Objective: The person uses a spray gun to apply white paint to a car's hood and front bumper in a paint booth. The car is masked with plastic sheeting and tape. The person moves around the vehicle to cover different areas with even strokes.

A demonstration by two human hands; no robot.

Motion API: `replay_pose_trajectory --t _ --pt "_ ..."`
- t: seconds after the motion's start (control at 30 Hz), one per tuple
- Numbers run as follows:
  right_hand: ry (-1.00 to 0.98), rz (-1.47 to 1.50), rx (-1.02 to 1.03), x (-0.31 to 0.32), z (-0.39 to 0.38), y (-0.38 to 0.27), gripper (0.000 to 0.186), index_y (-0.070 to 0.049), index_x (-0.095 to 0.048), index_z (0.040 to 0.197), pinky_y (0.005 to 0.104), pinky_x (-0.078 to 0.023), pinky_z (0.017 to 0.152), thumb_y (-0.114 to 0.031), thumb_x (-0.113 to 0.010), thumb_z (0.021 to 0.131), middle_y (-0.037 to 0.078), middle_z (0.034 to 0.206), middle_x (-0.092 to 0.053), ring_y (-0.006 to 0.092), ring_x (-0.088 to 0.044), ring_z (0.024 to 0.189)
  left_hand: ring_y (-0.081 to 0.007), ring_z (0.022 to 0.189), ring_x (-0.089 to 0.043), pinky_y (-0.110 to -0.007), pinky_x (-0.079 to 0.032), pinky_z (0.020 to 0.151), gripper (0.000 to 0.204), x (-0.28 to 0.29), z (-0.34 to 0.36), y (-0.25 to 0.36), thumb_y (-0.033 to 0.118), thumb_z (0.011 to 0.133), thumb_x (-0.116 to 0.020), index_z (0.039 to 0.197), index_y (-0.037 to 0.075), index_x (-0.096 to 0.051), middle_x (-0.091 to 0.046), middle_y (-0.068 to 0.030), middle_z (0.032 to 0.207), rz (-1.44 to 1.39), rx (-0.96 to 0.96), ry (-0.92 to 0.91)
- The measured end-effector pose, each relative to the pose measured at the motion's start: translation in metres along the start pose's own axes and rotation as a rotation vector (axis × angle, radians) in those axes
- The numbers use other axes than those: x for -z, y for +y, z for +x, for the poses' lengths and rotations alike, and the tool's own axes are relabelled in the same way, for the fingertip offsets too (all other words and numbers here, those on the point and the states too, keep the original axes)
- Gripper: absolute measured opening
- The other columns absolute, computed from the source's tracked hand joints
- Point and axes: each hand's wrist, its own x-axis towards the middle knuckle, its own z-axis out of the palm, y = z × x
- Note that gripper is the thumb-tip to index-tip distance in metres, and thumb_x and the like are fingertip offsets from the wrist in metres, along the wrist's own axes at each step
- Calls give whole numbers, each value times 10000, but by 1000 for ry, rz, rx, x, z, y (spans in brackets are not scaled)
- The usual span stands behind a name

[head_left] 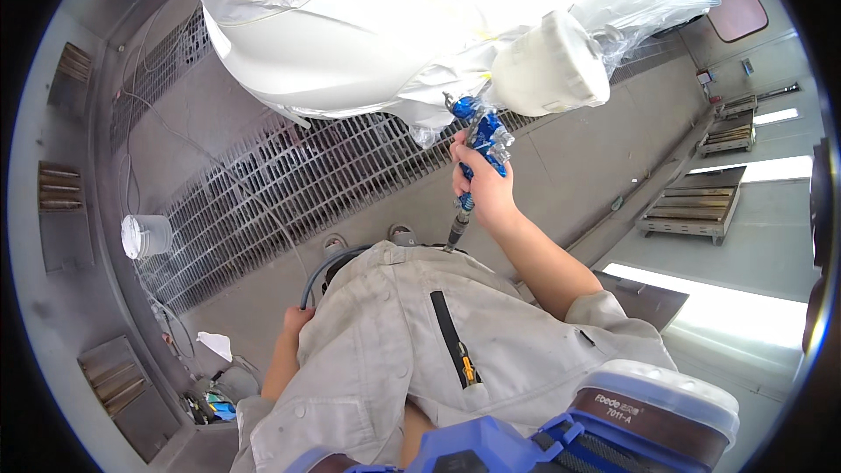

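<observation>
My right hand (484, 177) is wrapped round a blue and silver spray gun (484, 136) with a white cup (547, 64) on it. The gun is in front of a car body (298, 52) covered in white sheeting and yellow tape; whether they touch I cannot tell. My left hand (296, 321) grips a grey-blue air hose (315, 275) low at my left side. A blue respirator with a clear-capped filter (644, 412) shows at the bottom edge, close to the camera.
A metal floor grating (228, 215) runs below the car. A white bucket (144, 236) stands at left, near loose hoses (180, 333) and assorted small items (210, 398). Booth walls (745, 245) with lights and slatted metal units (692, 201) line both sides. My shoes (401, 235) are below me.
</observation>
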Motion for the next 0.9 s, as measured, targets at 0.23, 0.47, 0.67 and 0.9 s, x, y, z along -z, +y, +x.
replay_pose_trajectory --t 0.23,0.47,0.67,0.9 --pt "-6 40 10 16 8 -5 196 -34 -583 1136 311 -396 499 -73 -608 945 61 892 -611 114 -460 513 -225 711 -724 -388 -568 688 381 4 -29 46 437 830 -814 797 59 -780 -745 -123 749 -89 34 9" --pt "-43 43 -13 17 12 -4 179 -49 -581 1131 314 -389 503 -78 -599 955 60 903 -595 114 -453 516 -209 717 -713 -370 -563 710 358 -5 -40 43 398 829 -827 822 45 -771 -753 -102 784 -140 122 -38" --pt "-55 43 -17 11 11 -1 169 -51 -586 1126 305 -385 502 -80 -597 960 61 906 -598 109 -452 512 -190 722 -687 -369 -554 710 346 -8 -43 31 373 849 -817 923 41 -754 -737 -80 795 -150 71 -5" --pt "-64 16 -36 -13 7 4 182 -46 -587 1134 299 -388 498 -90 -600 957 55 907 -599 108 -455 512 -179 710 -660 -359 -538 686 339 16 -35 20 381 887 -804 914 47 -749 -708 -69 757 -90 98 -29"
